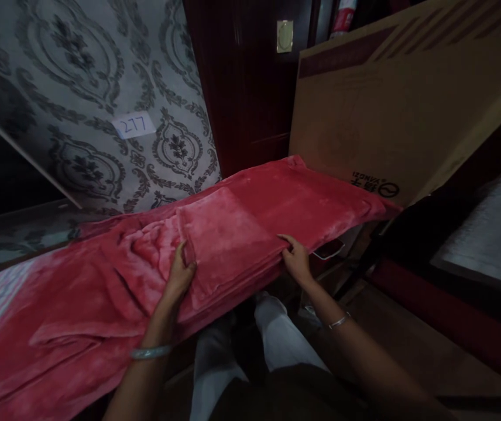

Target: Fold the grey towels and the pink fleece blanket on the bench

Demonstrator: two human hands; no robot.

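Note:
A plush red blanket (321, 196) lies long across the view, with a paler folded section (228, 234) on its middle. My left hand (181, 270) grips the left edge of that folded section, thumb on top and fingers out of sight under the cloth. At the section's near right corner, my right hand (295, 257) pinches the blanket edge between thumb and fingers. To the left of my left hand the blanket is bunched and wrinkled. Toward the right it lies flatter.
Behind the blanket is a wall with patterned paper (184, 146) and a paper label (134, 124) reading 277. A large cardboard box (377, 111) leans at the right rear beside a dark red door (250, 76). A striped cloth (0, 292) shows at far left.

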